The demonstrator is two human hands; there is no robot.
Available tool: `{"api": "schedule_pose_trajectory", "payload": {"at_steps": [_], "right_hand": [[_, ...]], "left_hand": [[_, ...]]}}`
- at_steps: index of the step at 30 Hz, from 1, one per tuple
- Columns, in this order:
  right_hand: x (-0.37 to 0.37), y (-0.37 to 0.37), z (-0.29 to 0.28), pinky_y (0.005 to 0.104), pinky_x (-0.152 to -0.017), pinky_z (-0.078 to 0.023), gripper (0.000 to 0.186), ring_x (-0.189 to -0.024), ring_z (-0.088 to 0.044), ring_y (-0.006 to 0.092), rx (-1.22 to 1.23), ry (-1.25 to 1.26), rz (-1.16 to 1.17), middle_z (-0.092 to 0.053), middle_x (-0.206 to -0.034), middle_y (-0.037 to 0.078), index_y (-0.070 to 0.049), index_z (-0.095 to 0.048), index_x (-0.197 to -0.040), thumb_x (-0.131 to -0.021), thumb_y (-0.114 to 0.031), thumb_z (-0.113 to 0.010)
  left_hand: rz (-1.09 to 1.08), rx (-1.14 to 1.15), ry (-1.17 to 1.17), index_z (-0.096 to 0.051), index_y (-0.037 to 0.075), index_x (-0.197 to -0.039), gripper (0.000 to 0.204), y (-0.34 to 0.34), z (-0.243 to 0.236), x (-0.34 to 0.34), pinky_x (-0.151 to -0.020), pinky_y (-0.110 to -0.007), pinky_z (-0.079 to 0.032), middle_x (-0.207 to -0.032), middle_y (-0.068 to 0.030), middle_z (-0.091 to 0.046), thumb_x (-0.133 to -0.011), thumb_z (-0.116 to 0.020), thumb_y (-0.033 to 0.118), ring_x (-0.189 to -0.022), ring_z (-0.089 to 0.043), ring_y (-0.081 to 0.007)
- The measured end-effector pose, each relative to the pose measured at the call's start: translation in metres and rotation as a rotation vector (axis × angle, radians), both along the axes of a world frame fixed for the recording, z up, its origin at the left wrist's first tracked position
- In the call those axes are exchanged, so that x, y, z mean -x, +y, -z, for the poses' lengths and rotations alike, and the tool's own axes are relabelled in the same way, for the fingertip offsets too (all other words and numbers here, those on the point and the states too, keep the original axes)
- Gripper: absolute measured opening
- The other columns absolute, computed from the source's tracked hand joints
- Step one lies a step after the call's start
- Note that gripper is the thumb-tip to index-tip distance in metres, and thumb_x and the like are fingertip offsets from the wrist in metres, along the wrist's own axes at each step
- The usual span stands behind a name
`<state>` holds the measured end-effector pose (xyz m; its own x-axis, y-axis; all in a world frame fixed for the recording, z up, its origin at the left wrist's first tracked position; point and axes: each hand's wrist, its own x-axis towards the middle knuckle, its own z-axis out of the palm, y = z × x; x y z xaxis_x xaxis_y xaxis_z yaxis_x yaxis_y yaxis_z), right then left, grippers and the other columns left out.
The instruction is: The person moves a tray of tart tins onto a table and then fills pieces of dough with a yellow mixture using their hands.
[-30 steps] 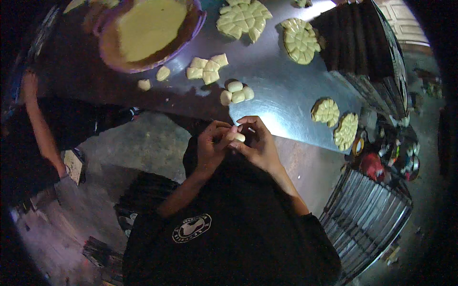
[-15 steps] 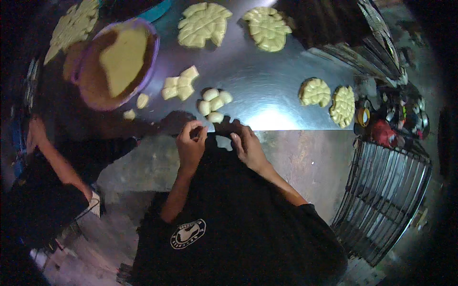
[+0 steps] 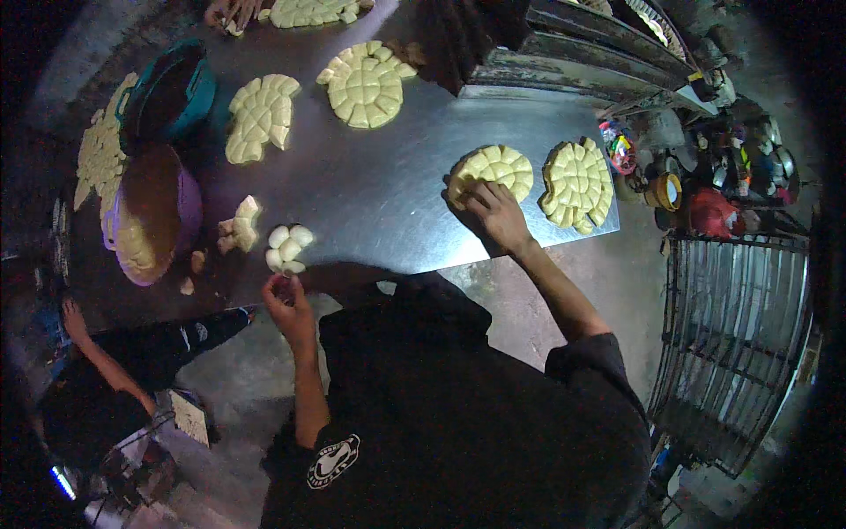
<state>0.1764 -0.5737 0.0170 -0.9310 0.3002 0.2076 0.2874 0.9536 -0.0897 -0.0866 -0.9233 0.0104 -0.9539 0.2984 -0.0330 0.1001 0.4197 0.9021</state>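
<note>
My right hand is at the near edge of a round, scored slab of dough, its bent fingers closed on a dough piece there. The fingertips are partly hidden. Beside it on the right lies a second scored dough slab. My left hand is at the table's near edge with its fingers curled; what they hold, if anything, cannot be made out. Just beyond it sits a small cluster of smooth, pale dough balls. A cut chunk of dough lies left of the balls.
A purple basin and a teal tub stand at the left of the metal table. More scored dough slabs lie farther back. Another person's hand is at the far edge; a person's arm is at left. A metal rack stands right.
My right hand has moved from near the dough balls to the dough slab at right. My left hand stays near the balls. The view has shifted right.
</note>
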Motion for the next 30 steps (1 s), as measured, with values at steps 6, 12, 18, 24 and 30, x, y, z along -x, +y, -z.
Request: {"api": "schedule_pose_trajectory", "payload": {"at_steps": [6, 12, 18, 24, 30], "right_hand": [[0.019, -0.007, -0.009, 0.0404, -0.090, -0.051, 0.024, -0.110, -0.061, 0.0357, 0.863, 0.471, 0.300, -0.060, -0.122, 0.017, -0.005, -0.062, -0.118, -0.100, -0.020, -0.054], [0.010, -0.012, 0.004, 0.0401, -0.099, -0.049, 0.027, -0.118, -0.059, 0.0377, 0.896, 0.229, 0.226, -0.055, -0.126, 0.020, 0.000, -0.058, -0.121, -0.097, -0.012, -0.062], [0.030, 0.030, -0.003, 0.0415, -0.089, -0.052, 0.036, -0.110, -0.059, 0.0363, 0.324, 0.290, 0.111, -0.058, -0.117, 0.016, -0.004, -0.063, -0.118, -0.081, -0.002, -0.068], [0.056, -0.068, 0.004, 0.0451, -0.100, -0.048, 0.028, -0.117, -0.058, 0.0388, 0.680, 0.125, -0.041, -0.062, -0.121, 0.022, -0.002, -0.062, -0.121, -0.099, -0.020, -0.058], [0.150, -0.154, -0.084, 0.0367, -0.098, -0.049, 0.024, -0.110, -0.064, 0.0255, 1.424, 0.226, -0.259, -0.064, -0.113, 0.014, 0.000, -0.065, -0.118, -0.101, -0.014, -0.057]], "left_hand": [[0.227, 0.053, 0.002, -0.065, 0.005, -0.114, 0.021, 0.061, -0.055, -0.050, -0.088, -0.033, -0.050, -0.108, -0.0054, -0.065, -0.098, -0.068, 0.017, -0.093, -0.063, -0.0175], [0.293, 0.069, -0.140, -0.069, 0.004, -0.113, 0.017, 0.083, -0.053, -0.093, -0.088, -0.032, -0.051, -0.103, -0.0078, -0.072, -0.098, -0.067, 0.012, -0.096, -0.066, -0.0150], [0.308, 0.120, -0.154, -0.070, 0.002, -0.111, 0.017, 0.077, -0.057, -0.097, -0.086, -0.031, -0.052, -0.100, -0.0080, -0.072, -0.099, -0.066, 0.013, -0.093, -0.066, -0.0138], [0.220, 0.093, -0.167, -0.070, 0.002, -0.113, 0.020, 0.048, -0.054, -0.071, -0.086, -0.031, -0.052, -0.101, -0.0083, -0.072, -0.101, -0.062, 0.017, -0.094, -0.067, -0.0149], [0.132, -0.247, -0.252, -0.068, -0.001, -0.115, 0.031, 0.023, -0.094, -0.029, -0.090, -0.030, -0.050, -0.108, -0.0080, -0.069, -0.106, -0.051, 0.024, -0.101, -0.064, -0.0155]]}}
